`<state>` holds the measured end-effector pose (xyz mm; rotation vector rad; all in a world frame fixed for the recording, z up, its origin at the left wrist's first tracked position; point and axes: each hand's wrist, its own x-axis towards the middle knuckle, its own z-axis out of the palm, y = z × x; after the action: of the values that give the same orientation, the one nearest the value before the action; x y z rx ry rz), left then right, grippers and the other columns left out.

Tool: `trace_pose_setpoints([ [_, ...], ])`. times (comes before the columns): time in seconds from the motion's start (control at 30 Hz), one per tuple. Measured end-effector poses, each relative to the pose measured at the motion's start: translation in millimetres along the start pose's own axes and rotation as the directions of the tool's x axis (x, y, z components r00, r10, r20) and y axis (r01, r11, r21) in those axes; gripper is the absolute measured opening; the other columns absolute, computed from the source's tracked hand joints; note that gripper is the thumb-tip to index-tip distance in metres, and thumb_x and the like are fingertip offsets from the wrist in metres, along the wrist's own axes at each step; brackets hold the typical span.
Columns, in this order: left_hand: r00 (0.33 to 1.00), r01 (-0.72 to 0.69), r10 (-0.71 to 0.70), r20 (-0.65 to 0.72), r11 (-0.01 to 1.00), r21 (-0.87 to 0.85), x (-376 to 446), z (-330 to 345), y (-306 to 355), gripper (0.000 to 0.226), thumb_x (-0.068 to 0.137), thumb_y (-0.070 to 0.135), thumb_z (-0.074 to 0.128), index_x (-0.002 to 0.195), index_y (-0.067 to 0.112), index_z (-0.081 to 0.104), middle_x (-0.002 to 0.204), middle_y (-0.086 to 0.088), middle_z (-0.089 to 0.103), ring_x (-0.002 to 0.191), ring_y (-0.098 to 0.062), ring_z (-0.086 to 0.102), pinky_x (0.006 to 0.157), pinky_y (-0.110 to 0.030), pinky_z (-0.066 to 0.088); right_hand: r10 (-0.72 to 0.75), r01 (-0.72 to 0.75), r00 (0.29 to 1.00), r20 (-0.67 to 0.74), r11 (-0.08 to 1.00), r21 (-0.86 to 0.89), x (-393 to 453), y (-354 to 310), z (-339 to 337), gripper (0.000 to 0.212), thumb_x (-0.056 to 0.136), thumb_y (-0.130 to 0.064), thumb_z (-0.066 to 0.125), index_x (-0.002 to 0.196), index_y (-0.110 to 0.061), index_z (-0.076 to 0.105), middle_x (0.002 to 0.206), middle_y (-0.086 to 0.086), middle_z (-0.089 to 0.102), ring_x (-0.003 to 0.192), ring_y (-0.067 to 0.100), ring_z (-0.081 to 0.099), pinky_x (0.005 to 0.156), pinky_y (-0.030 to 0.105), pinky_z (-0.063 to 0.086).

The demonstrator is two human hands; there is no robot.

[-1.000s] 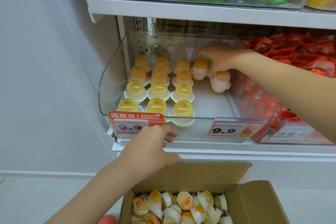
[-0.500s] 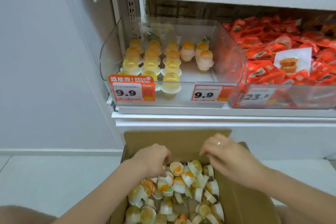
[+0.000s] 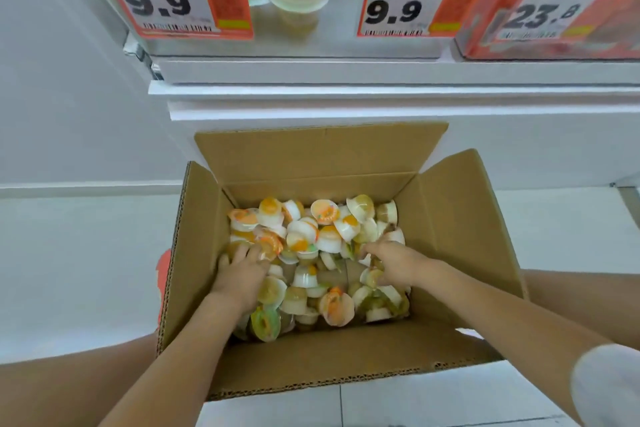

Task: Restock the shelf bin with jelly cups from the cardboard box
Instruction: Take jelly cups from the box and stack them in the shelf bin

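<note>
Stage: mid-restock | brown cardboard box (image 3: 450,218), frame centre, holds many small clear jelly cups (image 3: 322,243) | left hand (image 3: 239,274), right hand (image 3: 394,263) among cups, grip cannot tell | clear shelf bin (image 3: 294,45), top, part-filled

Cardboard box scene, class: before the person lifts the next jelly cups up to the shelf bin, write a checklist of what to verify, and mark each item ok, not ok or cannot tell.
1. Cardboard box flaps open: ok.
2. Jelly cups left in the box: ok, plenty, lying jumbled.
3. Left hand down among the cups: ok; firm grip on a cup: cannot tell.
4. Right hand down among the cups: ok; its grip: cannot tell, fingers hidden.
5. Free space in the shelf bin: cannot tell, only its front edge shows.
6. 9.9 price tag on the bin front: ok.
</note>
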<state>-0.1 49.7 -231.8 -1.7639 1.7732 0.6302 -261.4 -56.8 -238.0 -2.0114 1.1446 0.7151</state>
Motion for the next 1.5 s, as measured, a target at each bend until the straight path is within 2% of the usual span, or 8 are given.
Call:
trace_pose_setpoints([
  [0.27,0.985,-0.162,0.174,-0.012,0.94,0.301,8.0,19.9,5.1,0.061,0.085,0.027,0.059,0.141,0.023,0.036,0.15,-0.004,0.022,0.134,-0.028,0.021,0.106,-0.039,0.024,-0.08,0.082,0.993,0.091,0.996,-0.023,22.4,-48.7,35.9,0.06,0.083,-0.052,0.062,0.131,-0.021,0.045,0.128,0.001,0.053,0.118,0.023,0.05,0.084,0.033,0.042],
  [0.47,0.981,-0.153,0.164,-0.101,0.982,0.109,9.1,28.0,3.9,0.058,0.085,0.049,0.054,0.137,0.024,0.043,0.144,0.002,0.035,0.131,-0.024,0.026,0.105,-0.037,0.02,0.01,-0.001,0.999,0.042,0.978,-0.207,31.2,-88.8,75.8,0.073,0.084,-0.032,0.067,0.14,-0.014,0.025,0.129,0.017,0.049,0.117,0.035,0.047,0.082,0.04,0.044],
  [0.63,0.954,0.014,-0.121,-0.275,0.932,-0.362,21.4,5.7,21.2,0.051,0.086,0.057,0.05,0.122,0.021,0.053,0.125,0.0,0.054,0.12,-0.022,0.042,0.095,-0.036,0.037,0.193,-0.203,0.979,0.062,0.949,0.241,25.7,-82.9,55.5,0.056,0.082,-0.033,0.068,0.13,-0.016,0.042,0.12,0.007,0.056,0.106,0.027,0.058,0.08,0.034,0.051],
  [0.83,0.92,0.237,-0.388,-0.058,0.668,-0.705,61.8,-22.2,58.8,0.063,0.085,0.054,0.058,0.122,0.005,0.044,0.106,-0.014,0.064,0.1,-0.031,0.061,0.064,-0.032,0.043,0.276,-0.489,0.808,0.52,-0.177,0.854,-0.8,-51.3,-4.4,0.04,0.087,-0.029,0.065,0.119,-0.014,0.045,0.121,0.019,0.049,0.102,0.034,0.058,0.067,0.039,0.059],
  [0.97,0.869,0.264,-0.495,-0.028,0.509,-0.819,70.6,-19.1,62.4,0.053,0.088,0.045,0.06,0.113,0.0,0.05,0.105,-0.018,0.064,0.098,-0.034,0.06,0.063,-0.032,0.04,0.279,-0.377,0.835,0.473,-0.336,0.863,-12.7,-41.0,-18.8,0.025,0.087,-0.025,0.066,0.103,-0.012,0.052,0.104,0.016,0.056,0.09,0.029,0.059,0.08,0.041,0.055],
  [1.1,0.888,0.19,-0.459,0.005,0.358,-0.914,48.7,-38.3,38.1,0.047,0.081,0.043,0.068,0.104,0.003,0.061,0.091,-0.009,0.066,0.088,-0.029,0.064,0.065,-0.031,0.049,0.277,-0.312,0.866,0.416,-0.35,0.883,-34.5,-42.1,-43.8,0.02,0.086,-0.02,0.067,0.098,-0.012,0.054,0.111,0.017,0.055,0.097,0.029,0.059,0.086,0.044,0.053],
  [1.3,0.972,0.201,0.199,0.128,-0.412,-0.889,-29.7,-145.1,-6.0,0.038,0.09,0.041,0.054,0.116,0.013,0.059,0.099,-0.011,0.069,0.087,-0.021,0.067,0.082,-0.046,0.056,0.208,0.083,0.978,-0.028,-0.263,0.961,-92.3,-72.0,-127.2,0.011,0.09,-0.016,0.06,0.099,-0.012,0.057,0.106,0.01,0.058,0.093,0.02,0.06,0.09,0.036,0.052],
  [1.5,0.94,0.167,0.34,-0.031,-0.537,-0.827,-104.6,-234.8,15.7,0.055,0.095,0.05,0.035,0.106,0.002,0.061,0.092,-0.017,0.068,0.078,-0.027,0.07,0.07,-0.042,0.059,0.051,0.698,0.712,-0.701,0.064,0.713,-165.6,-111.8,-189.6,0.028,0.08,-0.012,0.071,0.107,-0.013,0.064,0.109,0.007,0.064,0.099,0.015,0.063,0.088,0.027,0.051],
])
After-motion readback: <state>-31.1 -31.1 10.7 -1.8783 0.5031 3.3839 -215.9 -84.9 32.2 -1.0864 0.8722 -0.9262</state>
